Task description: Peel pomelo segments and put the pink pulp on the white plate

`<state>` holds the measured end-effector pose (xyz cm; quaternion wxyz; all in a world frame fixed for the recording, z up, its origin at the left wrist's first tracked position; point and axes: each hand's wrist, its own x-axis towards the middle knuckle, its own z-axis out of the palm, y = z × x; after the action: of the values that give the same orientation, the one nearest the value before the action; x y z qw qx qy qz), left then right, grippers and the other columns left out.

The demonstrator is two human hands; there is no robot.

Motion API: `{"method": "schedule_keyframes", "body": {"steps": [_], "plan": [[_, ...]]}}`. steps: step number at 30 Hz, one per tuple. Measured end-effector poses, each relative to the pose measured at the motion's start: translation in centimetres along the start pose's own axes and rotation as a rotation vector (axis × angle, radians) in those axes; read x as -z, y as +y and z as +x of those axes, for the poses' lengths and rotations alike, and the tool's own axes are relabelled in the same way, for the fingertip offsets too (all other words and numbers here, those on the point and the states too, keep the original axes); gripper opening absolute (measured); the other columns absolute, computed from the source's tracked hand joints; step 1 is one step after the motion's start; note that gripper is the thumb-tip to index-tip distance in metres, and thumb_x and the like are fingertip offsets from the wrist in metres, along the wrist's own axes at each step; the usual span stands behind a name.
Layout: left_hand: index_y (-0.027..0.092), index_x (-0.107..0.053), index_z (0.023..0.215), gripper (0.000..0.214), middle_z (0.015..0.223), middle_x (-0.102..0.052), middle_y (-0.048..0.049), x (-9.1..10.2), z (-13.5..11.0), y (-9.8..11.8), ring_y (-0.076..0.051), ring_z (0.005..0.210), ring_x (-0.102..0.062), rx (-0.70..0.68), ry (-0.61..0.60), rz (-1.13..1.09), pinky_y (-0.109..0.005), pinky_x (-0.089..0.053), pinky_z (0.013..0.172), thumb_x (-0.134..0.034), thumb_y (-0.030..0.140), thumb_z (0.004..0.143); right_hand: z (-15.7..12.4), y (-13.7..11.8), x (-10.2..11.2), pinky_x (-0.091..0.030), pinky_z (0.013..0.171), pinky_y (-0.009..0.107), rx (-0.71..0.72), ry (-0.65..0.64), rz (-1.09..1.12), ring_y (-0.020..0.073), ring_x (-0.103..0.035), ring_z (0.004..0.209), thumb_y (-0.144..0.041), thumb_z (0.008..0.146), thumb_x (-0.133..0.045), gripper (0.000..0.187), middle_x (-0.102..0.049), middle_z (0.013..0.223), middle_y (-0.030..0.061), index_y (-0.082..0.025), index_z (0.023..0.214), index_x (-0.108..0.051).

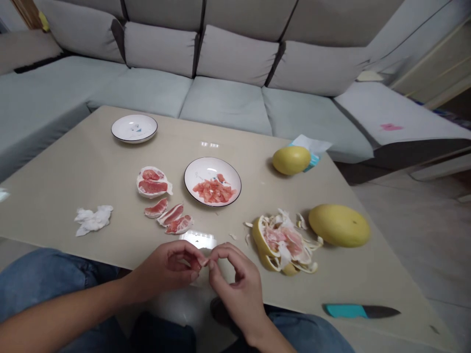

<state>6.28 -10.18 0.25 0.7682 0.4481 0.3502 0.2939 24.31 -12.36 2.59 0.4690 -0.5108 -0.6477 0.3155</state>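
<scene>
My left hand and my right hand meet above the table's near edge. Both are closed, fingertips almost touching around a small, pale pink bit of pomelo, mostly hidden by the fingers. Beyond them, loose pomelo segments lie beside a partly peeled pomelo chunk showing red flesh in white pith. A white dark-rimmed plate holds peeled red pomelo flesh. Right of my right hand, an opened yellow rind contains pale membrane scraps.
Two whole yellow pomelos are at the right, the farther against a tissue pack. A knife with a turquoise handle lies near the front right edge. Crumpled tissue lies left; another plate stands far left. A sofa is behind.
</scene>
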Motion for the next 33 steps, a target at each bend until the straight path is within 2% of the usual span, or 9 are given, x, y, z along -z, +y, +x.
{"method": "schedule_keyframes", "body": {"steps": [5, 12, 16, 19, 23, 25, 28, 30, 33], "plan": [[0.019, -0.066, 0.099, 0.029, 0.091, -0.065, -0.0033, 0.03, 0.17, -0.03, -0.017, 0.086, -0.060, 0.010, -0.018, -0.032, -0.032, -0.047, 0.079, -0.077, 0.022, 0.072, 0.24, 0.02, -0.01, -0.047, 0.061, 0.025, -0.042, -0.043, 0.101, 0.0147, -0.060, 0.064, -0.013, 0.081, -0.055, 0.013, -0.064, 0.068, 0.0001, -0.020, 0.071, -0.061], [0.019, -0.060, 0.093, 0.028, 0.082, -0.062, -0.0003, -0.01, 0.25, -0.14, -0.015, 0.081, -0.059, 0.013, 0.093, -0.047, -0.025, -0.045, 0.068, -0.078, 0.024, 0.072, 0.00, 0.18, -0.16, -0.045, 0.061, 0.024, -0.048, -0.064, 0.086, 0.0142, -0.058, 0.066, -0.012, 0.080, -0.054, 0.011, -0.061, 0.070, -0.0004, -0.020, 0.073, -0.058], [0.020, -0.061, 0.093, 0.025, 0.087, -0.059, -0.0009, -0.11, 0.00, -0.02, -0.015, 0.082, -0.058, -0.093, 0.132, 0.000, -0.026, -0.049, 0.070, -0.077, 0.022, 0.073, 0.11, 0.02, -0.24, -0.047, 0.065, 0.028, -0.007, -0.047, 0.053, 0.0164, -0.058, 0.070, -0.016, 0.079, -0.059, 0.004, -0.058, 0.073, 0.0008, -0.020, 0.079, -0.059], [0.020, -0.063, 0.091, 0.020, 0.096, -0.055, -0.0020, -0.30, -0.23, 0.34, -0.016, 0.086, -0.057, -0.208, 0.153, 0.098, -0.031, -0.052, 0.078, -0.075, 0.021, 0.075, -0.01, 0.10, -0.39, -0.050, 0.068, 0.030, 0.037, -0.046, 0.049, 0.0171, -0.059, 0.073, -0.014, 0.079, -0.063, 0.012, -0.061, 0.078, 0.0023, -0.021, 0.089, -0.063], [0.021, -0.065, 0.090, 0.015, 0.102, -0.053, -0.0028, -0.35, -0.30, 0.63, -0.017, 0.095, -0.055, -0.264, 0.163, 0.171, -0.030, -0.050, 0.085, -0.073, 0.018, 0.077, -0.42, 0.37, -0.47, -0.051, 0.066, 0.029, 0.094, -0.074, 0.062, 0.0169, -0.061, 0.075, -0.011, 0.084, -0.059, 0.011, -0.065, 0.082, 0.0040, -0.021, 0.085, -0.064], [0.023, -0.064, 0.098, 0.025, 0.100, -0.054, -0.0016, -0.23, -0.23, 0.60, -0.015, 0.092, -0.056, -0.218, 0.097, 0.051, -0.030, -0.050, 0.084, -0.074, 0.017, 0.075, -0.56, 0.42, -0.40, -0.052, 0.068, 0.029, 0.109, -0.082, 0.066, 0.0175, -0.062, 0.078, -0.010, 0.086, -0.058, 0.013, -0.065, 0.083, 0.0045, -0.021, 0.086, -0.064], [0.025, -0.058, 0.111, 0.042, 0.101, -0.058, -0.0018, 0.02, -0.04, 0.41, -0.015, 0.092, -0.058, -0.053, 0.003, -0.186, -0.031, -0.050, 0.082, -0.077, 0.021, 0.074, -0.61, 0.41, -0.21, -0.052, 0.072, 0.031, 0.180, -0.108, 0.040, 0.0184, -0.063, 0.084, -0.007, 0.087, -0.056, 0.018, -0.067, 0.089, 0.0057, -0.022, 0.094, -0.064], [0.022, -0.060, 0.110, 0.039, 0.097, -0.061, -0.0020, 0.18, 0.08, 0.27, -0.015, 0.089, -0.061, 0.032, -0.005, -0.276, -0.032, -0.051, 0.081, -0.077, 0.025, 0.075, -0.59, 0.43, -0.08, -0.050, 0.074, 0.034, 0.270, -0.100, -0.030, 0.0191, -0.062, 0.085, -0.005, 0.085, -0.057, 0.022, -0.067, 0.092, 0.0058, -0.022, 0.098, -0.064], [0.018, -0.065, 0.097, 0.028, 0.081, -0.062, 0.0009, 0.31, 0.22, 0.17, -0.012, 0.076, -0.063, 0.049, 0.021, -0.316, -0.030, -0.051, 0.078, -0.078, 0.024, 0.074, -0.64, 0.54, 0.06, -0.047, 0.074, 0.037, 0.362, -0.069, -0.137, 0.0197, -0.061, 0.082, -0.003, 0.083, -0.060, 0.027, -0.067, 0.091, 0.0057, -0.022, 0.102, -0.063]]}}
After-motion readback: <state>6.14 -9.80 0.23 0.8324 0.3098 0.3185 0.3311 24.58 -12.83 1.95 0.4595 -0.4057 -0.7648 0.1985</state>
